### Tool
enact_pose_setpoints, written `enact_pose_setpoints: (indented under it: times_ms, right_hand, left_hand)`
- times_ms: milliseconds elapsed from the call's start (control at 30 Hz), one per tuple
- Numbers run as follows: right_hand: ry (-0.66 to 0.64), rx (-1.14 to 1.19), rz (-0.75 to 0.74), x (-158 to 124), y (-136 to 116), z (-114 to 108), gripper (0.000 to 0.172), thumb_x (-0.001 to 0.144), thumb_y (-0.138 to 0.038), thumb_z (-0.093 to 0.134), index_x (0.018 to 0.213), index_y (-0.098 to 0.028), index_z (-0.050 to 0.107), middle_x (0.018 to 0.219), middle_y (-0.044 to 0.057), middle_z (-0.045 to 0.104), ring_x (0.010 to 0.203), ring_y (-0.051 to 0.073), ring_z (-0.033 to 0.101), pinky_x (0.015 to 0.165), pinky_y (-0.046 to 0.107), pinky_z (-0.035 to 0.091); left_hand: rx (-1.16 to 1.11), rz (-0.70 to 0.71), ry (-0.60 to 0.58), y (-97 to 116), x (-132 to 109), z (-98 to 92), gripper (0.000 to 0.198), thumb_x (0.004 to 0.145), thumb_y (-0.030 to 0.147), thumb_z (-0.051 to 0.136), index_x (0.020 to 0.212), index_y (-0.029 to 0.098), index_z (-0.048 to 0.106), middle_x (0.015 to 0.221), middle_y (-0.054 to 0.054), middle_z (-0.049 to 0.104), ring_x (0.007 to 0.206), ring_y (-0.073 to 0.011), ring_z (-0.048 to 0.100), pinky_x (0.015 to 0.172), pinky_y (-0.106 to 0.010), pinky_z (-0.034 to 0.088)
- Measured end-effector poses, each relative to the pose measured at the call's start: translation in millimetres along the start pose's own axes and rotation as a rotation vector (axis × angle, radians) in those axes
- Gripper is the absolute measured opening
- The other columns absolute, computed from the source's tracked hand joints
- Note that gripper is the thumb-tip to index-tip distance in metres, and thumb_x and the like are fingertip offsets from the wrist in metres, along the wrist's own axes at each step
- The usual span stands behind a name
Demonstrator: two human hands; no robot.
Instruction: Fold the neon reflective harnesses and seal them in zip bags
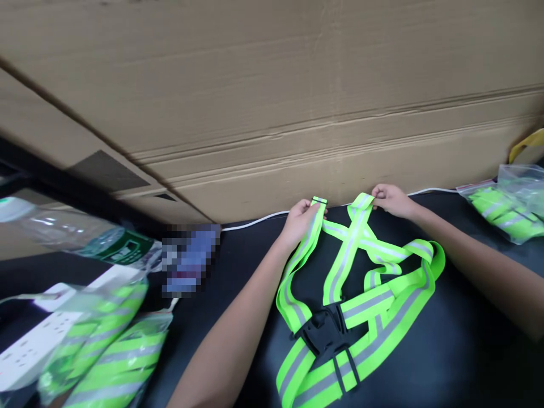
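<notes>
at right, bag of straps; left hand, right hand hold harness

cardboard wall ahead, blurred bottle perhaps blocking left, room over tabletop lower right

Soft, rather dim light spreads evenly over the cardboard, while the desk darkens toward four o'clock. Plastic bags at eight o'clock glint; the bottle near nine looks stretched and smeared (pixelated blocks adjoin it). The straps look crisper.
</notes>
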State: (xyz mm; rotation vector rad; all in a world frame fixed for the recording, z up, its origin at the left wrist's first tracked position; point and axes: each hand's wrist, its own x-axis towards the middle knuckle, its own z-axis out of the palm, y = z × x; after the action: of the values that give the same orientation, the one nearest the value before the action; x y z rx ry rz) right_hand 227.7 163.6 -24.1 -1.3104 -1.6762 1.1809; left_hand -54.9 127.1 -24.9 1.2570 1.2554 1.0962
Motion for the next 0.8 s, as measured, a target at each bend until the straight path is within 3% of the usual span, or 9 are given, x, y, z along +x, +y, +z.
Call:
enact_pose_setpoints:
  times_ms: [133,300,367,467,533,633,800]
  right_hand:
    - [0.118,0.166,-0.053,-2.2,4.3,12.0,0.045,0.079,-0.055,0.067,0.093,-0.027,0.035,0.051,-0.012,0.043,0.042,0.014,0.055,0.034,0.021,0.033]
    - [0.229,0.219,-0.128,-9.1,0.6,12.3,0.057,0.071,-0.051,0.077,0.109,-0.025,0.043,0.062,-0.007,0.055,0.050,0.014,0.059,0.046,0.028,0.049]
    - [0.257,0.178,-0.147,-12.0,0.4,8.6,0.055,0.070,-0.046,0.077,0.113,-0.022,0.051,0.068,-0.002,0.062,0.053,0.016,0.062,0.048,0.030,0.050]
    - [0.286,0.040,-0.211,-18.6,1.3,2.5,0.036,0.077,-0.032,0.069,0.110,-0.019,0.067,0.071,0.002,0.067,0.055,0.016,0.061,0.055,0.033,0.051]
    - [0.293,-0.182,-0.348,-22.4,2.0,-0.1,0.031,0.080,-0.024,0.061,0.108,-0.022,0.075,0.068,0.000,0.067,0.058,0.015,0.059,0.063,0.033,0.051]
    - [0.273,-0.422,-0.553,-22.3,2.7,1.2,0.039,0.083,-0.019,0.052,0.112,-0.028,0.077,0.069,0.000,0.067,0.064,0.016,0.060,0.066,0.032,0.051]
    - [0.202,-0.332,-0.554,-11.7,5.7,12.3,0.036,0.086,-0.019,0.053,0.111,-0.027,0.077,0.104,0.006,0.073,0.092,0.020,0.068,0.084,0.037,0.055]
  left_hand:
    - [-0.236,-0.044,0.042,1.6,-2.1,1.4,0.029,0.088,0.045,0.063,0.091,0.020,0.049,0.089,-0.011,0.076,0.065,-0.0230,0.073,0.066,-0.039,0.059]
    - [-0.388,-0.096,0.111,4.2,-1.2,-4.7,0.016,0.092,0.031,0.059,0.095,0.017,0.053,0.092,-0.013,0.077,0.067,-0.0236,0.075,0.069,-0.039,0.060]
    - [-0.421,-0.124,0.101,6.1,-1.3,-6.9,0.013,0.093,0.026,0.057,0.096,0.014,0.057,0.094,-0.016,0.077,0.070,-0.0244,0.076,0.071,-0.039,0.061]
    - [-0.451,-0.163,0.063,8.7,-3.0,-8.7,0.013,0.092,0.021,0.056,0.096,0.010,0.063,0.098,-0.019,0.077,0.078,-0.0273,0.077,0.077,-0.041,0.061]
    - [-0.463,-0.180,0.044,9.7,-4.2,-9.1,0.012,0.091,0.019,0.058,0.095,0.009,0.064,0.099,-0.020,0.077,0.082,-0.0293,0.077,0.081,-0.043,0.061]
    - [-0.476,-0.192,0.043,9.9,-4.7,-9.3,0.010,0.091,0.018,0.058,0.095,0.010,0.063,0.097,-0.020,0.077,0.083,-0.0304,0.077,0.085,-0.047,0.060]
    - [-0.485,-0.200,0.048,9.7,-3.5,-9.3,0.010,0.089,0.017,0.059,0.096,0.010,0.062,0.095,-0.020,0.077,0.084,-0.0312,0.077,0.088,-0.050,0.059]
